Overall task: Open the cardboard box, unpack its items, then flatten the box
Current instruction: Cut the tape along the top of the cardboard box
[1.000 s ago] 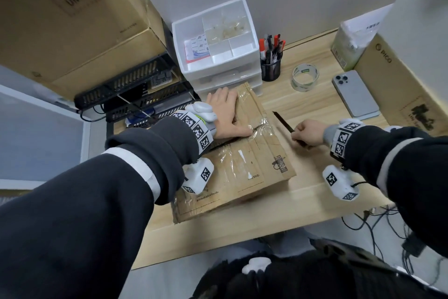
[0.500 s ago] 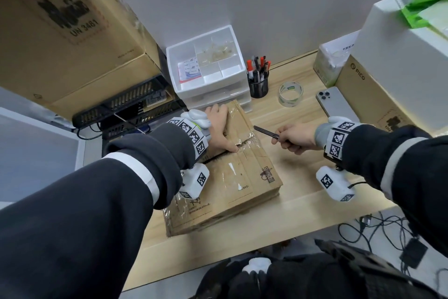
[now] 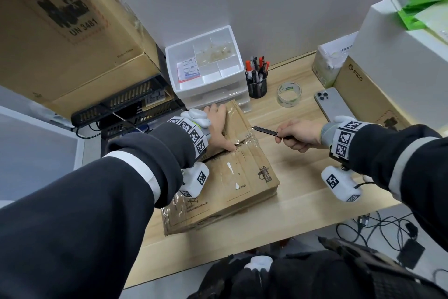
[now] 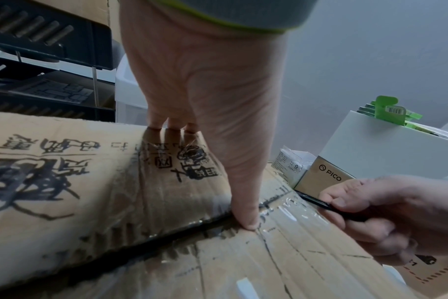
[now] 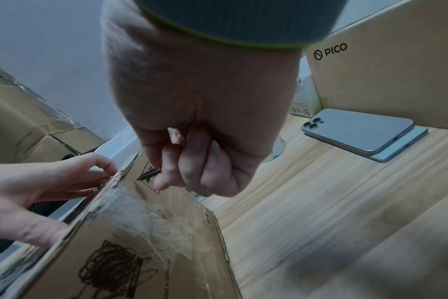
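Note:
A taped cardboard box (image 3: 232,177) lies closed on the wooden desk (image 3: 303,184). My left hand (image 3: 218,126) rests flat on its far flap, with the thumb (image 4: 246,212) pressed at the taped centre seam. To the right, my right hand (image 3: 300,134) grips a slim black knife (image 3: 265,130). The blade tip touches the box's right edge, just beyond the end of the seam. In the right wrist view the right hand (image 5: 192,121) is curled round the handle, and the blade (image 5: 148,174) meets the box's taped side (image 5: 146,242).
Behind the box stand a white drawer organiser (image 3: 206,68), a pen cup (image 3: 257,85) and a tape roll (image 3: 289,94). A phone (image 3: 332,104) lies beside a PICO box (image 3: 363,100) at right. A large carton (image 3: 60,32) and black rack (image 3: 121,104) are at left.
My right hand has lifted the knife off the desk and carried it left to the box's right edge. The left hand has stayed on the far flap.

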